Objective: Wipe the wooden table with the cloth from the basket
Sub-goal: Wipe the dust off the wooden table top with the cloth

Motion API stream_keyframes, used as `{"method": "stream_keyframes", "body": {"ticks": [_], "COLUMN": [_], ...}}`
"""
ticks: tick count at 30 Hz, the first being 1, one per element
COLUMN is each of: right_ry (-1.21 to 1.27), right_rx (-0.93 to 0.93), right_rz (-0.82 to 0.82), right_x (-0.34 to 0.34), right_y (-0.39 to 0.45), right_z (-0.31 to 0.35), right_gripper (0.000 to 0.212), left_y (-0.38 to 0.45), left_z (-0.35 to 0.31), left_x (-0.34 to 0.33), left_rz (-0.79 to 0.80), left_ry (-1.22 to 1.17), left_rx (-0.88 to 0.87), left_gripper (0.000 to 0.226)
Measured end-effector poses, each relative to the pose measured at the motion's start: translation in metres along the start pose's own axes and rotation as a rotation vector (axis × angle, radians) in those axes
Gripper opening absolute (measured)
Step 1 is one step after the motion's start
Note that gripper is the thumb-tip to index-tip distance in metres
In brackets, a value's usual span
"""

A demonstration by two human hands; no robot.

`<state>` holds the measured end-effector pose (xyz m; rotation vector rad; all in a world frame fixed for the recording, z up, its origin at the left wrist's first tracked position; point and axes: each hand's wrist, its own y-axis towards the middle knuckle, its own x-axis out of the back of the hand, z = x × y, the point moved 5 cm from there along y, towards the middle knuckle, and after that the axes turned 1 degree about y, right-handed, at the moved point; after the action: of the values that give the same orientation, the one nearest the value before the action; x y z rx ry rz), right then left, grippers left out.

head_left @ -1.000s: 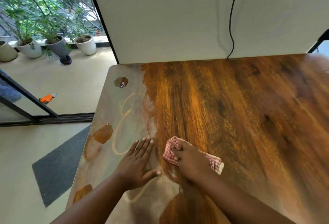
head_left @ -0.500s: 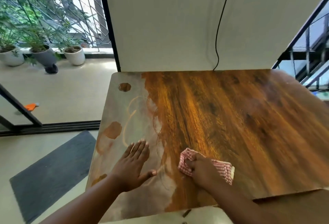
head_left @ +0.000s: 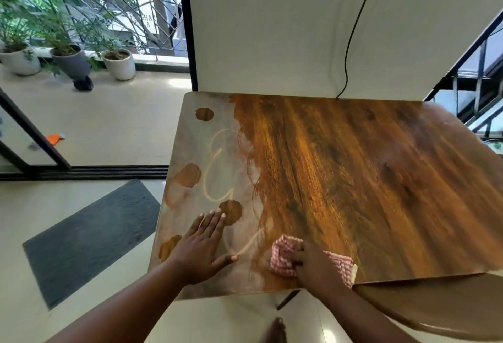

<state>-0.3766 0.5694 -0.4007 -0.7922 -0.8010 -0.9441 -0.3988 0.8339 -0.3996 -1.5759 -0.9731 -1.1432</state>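
Observation:
The wooden table (head_left: 353,179) fills the middle of the head view; its left strip looks dull and dusty with streaks and darker patches, the rest glossy brown. My right hand (head_left: 313,263) grips a red-and-white checked cloth (head_left: 283,258) against the tabletop near the front edge. My left hand (head_left: 202,247) lies flat on the dusty strip, fingers straight and thumb spread out. No basket is in view.
A white wall with a hanging black cable (head_left: 351,43) backs the table. A grey floor mat (head_left: 89,236) lies left of it. Potted plants (head_left: 73,62) stand by a sliding glass door. Stair railings (head_left: 476,70) rise at the right. A second brown surface (head_left: 435,304) sits at bottom right.
My right hand has drawn the cloth back toward the front edge of the table. The view has pulled back, showing the table's front edge and floor. My left hand stays flat.

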Motion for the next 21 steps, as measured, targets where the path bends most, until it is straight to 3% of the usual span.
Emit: {"method": "stream_keyframes", "body": {"ticks": [3, 6, 11, 14, 17, 21], "right_ry": [0.099, 0.03, -0.041, -0.006, -0.009, -0.02], "right_rx": [0.094, 0.25, 0.41, 0.305, 0.145, 0.286], "right_rz": [-0.043, -0.016, 0.059, 0.112, 0.006, 0.003], "right_x": [-0.013, -0.044, -0.03, -0.015, -0.02, -0.059], "right_y": [0.007, -0.008, -0.028, -0.014, 0.02, 0.023], "right_z": [0.043, 0.082, 0.067, 0.046, 0.051, 0.113], "right_gripper": [0.037, 0.032, 0.034, 0.032, 0.033, 0.031], "left_y": [-0.007, -0.014, -0.027, -0.037, -0.046, -0.055], "left_z": [0.007, 0.012, 0.023, 0.03, 0.036, 0.046], "left_x": [-0.004, -0.006, -0.006, -0.01, -0.012, -0.011], "left_rz": [0.014, 0.002, -0.027, -0.028, -0.034, -0.045], "left_ry": [-0.016, 0.0, -0.036, -0.062, -0.088, -0.1], "left_rx": [0.052, 0.068, 0.107, 0.162, 0.19, 0.245], "left_gripper": [0.105, 0.102, 0.106, 0.111, 0.106, 0.104]}}
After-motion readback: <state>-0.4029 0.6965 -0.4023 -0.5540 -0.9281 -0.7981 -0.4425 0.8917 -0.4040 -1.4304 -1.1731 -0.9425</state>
